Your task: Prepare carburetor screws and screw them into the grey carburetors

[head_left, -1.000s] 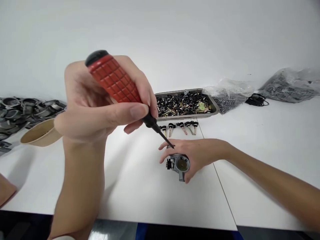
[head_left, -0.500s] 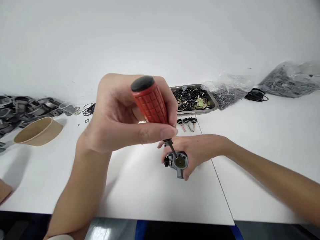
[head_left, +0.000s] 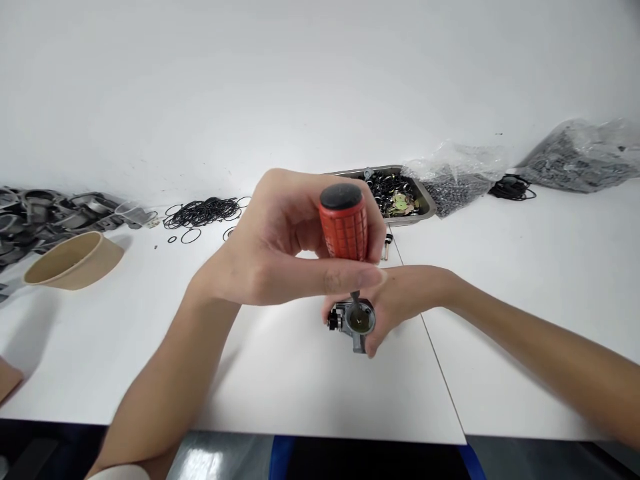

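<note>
A screwdriver with a red ribbed handle and black cap is pinched in my left hand, closed round the handle. Its shaft points down, and the tip reaches the round bore of a small grey metal carburetor. Inside the bore sits a brass-coloured disc. My right hand is closed around the carburetor from the right and holds it at the white table. A black fitting sticks out on the carburetor's left side. The left hand covers part of the right hand's fingers.
Behind my hands stands a metal tray of small parts. Black O-rings lie back left, near a beige bowl and a pile of grey castings. Plastic bags of parts and black rings lie back right.
My left hand and the screwdriver have moved right and slightly down, and the screwdriver now stands more upright over the bore. My right hand and the carburetor stay nearly in place.
</note>
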Motion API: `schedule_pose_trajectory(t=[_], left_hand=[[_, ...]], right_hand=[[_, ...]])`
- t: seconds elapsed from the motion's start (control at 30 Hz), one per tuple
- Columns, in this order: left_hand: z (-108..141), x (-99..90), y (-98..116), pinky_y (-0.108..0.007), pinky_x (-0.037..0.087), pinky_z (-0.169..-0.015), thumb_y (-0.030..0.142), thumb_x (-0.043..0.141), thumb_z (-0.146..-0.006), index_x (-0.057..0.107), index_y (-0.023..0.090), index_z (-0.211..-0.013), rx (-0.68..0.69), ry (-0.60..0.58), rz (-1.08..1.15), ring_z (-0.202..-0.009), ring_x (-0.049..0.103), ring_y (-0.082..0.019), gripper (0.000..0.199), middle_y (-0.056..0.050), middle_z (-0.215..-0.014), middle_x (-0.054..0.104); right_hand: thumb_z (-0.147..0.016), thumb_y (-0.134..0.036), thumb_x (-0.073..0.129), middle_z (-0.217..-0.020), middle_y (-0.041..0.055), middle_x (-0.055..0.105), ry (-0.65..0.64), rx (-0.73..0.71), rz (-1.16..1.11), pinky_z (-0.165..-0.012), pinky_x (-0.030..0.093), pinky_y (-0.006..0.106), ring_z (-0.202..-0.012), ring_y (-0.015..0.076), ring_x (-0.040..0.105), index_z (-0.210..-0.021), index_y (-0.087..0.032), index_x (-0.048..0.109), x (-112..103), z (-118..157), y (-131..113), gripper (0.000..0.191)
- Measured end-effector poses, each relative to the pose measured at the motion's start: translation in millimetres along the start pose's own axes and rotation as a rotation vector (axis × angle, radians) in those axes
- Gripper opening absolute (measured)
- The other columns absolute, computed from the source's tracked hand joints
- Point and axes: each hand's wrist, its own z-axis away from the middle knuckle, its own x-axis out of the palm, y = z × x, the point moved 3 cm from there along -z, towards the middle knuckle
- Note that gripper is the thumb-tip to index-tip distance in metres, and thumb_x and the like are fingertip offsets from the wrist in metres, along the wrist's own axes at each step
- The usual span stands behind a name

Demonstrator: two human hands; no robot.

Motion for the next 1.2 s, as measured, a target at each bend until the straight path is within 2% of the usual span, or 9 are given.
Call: schedule_pose_trajectory(t=[0.3,0.67,0.87,0.93,1.0,1.07,1.13,1.2], left_hand=[[-0.9,1.1,-0.4,-0.03,0.056,-0.052,0.007,0.071,-0.075,0.063,0.013,-0.076,-0.01,-0.014,-0.051,-0.068,0.066,-0.019,0.009,-0.005,-0.077,0.065],[-2.1,5.4,-2.4,-0.027,0.054,-0.051,0.007,0.069,-0.076,0.064,0.012,-0.076,-0.07,-0.048,-0.086,-0.061,0.063,-0.014,0.007,-0.003,-0.074,0.063],[-2.7,6.7,1.0,-0.029,0.056,-0.059,0.01,0.07,-0.076,0.064,0.013,-0.081,-0.039,-0.116,-0.161,-0.074,0.064,-0.018,0.008,-0.004,-0.079,0.064],[-1.7,6.4,4.1,-0.031,0.057,-0.06,0.007,0.07,-0.076,0.065,0.012,-0.103,-0.012,-0.151,-0.187,-0.077,0.065,-0.02,0.029,-0.006,-0.082,0.064],[-0.9,6.3,7.5,-0.031,0.057,-0.06,-0.001,0.064,-0.075,0.053,0.013,-0.128,0.015,-0.156,-0.218,-0.08,0.065,-0.02,0.056,-0.007,-0.094,0.065],[-1.0,6.7,10.1,-0.029,0.056,-0.062,-0.006,0.058,-0.074,0.048,0.016,-0.133,0.032,-0.136,-0.271,-0.082,0.065,-0.019,0.064,-0.008,-0.106,0.063],[-2.0,7.5,12.5,-0.027,0.054,-0.061,-0.002,0.059,-0.076,0.056,0.016,-0.123,0.065,-0.103,-0.312,-0.078,0.063,-0.016,0.05,-0.007,-0.108,0.063],[-3.6,7.8,14.1,-0.027,0.053,-0.06,0.01,0.065,-0.081,0.063,0.012,-0.115,0.095,-0.054,-0.334,-0.073,0.06,-0.015,0.034,-0.008,-0.098,0.065]], right_hand=[[-0.066,-0.031,0.08,-0.116,0.0026,0.054,0.003,-0.051,0.007,-0.082,0.044,0.028,-0.105,0.0216,0.053,-0.116,-0.026,0.062,0.2,-2.2,0.2,0.053],[-0.065,-0.031,0.081,-0.113,0.0028,0.057,0.008,-0.028,0.003,-0.083,0.045,0.028,-0.1,0.0205,0.055,-0.117,-0.026,0.061,-0.7,-2.0,-0.7,0.056],[-0.068,-0.039,0.08,-0.109,0.0031,0.059,0.014,-0.022,0.018,-0.083,0.045,0.028,-0.102,0.0212,0.055,-0.117,-0.024,0.063,-0.5,-2.7,-1.6,0.055],[-0.067,-0.041,0.079,-0.11,0.0029,0.059,0.019,-0.011,0.027,-0.085,0.045,0.029,-0.104,0.0224,0.054,-0.119,-0.025,0.062,-0.6,-2.9,-0.7,0.056],[-0.066,-0.04,0.08,-0.112,0.0023,0.06,0.008,-0.015,0.04,-0.086,0.045,0.03,-0.105,0.0234,0.054,-0.119,-0.027,0.062,-0.8,-3.0,0.3,0.058],[-0.066,-0.039,0.08,-0.112,0.0019,0.06,-0.005,-0.032,0.052,-0.088,0.044,0.03,-0.107,0.0245,0.054,-0.117,-0.028,0.063,-1.3,-3.2,0.9,0.055],[-0.066,-0.038,0.08,-0.111,0.0024,0.06,-0.006,-0.053,0.061,-0.09,0.043,0.031,-0.11,0.0254,0.052,-0.116,-0.027,0.063,-2.2,-3.3,0.9,0.054],[-0.064,-0.036,0.082,-0.114,0.0034,0.056,0.0,-0.073,0.064,-0.09,0.043,0.032,-0.111,0.0254,0.05,-0.115,-0.027,0.062,-2.8,-3.6,0.7,0.056]])
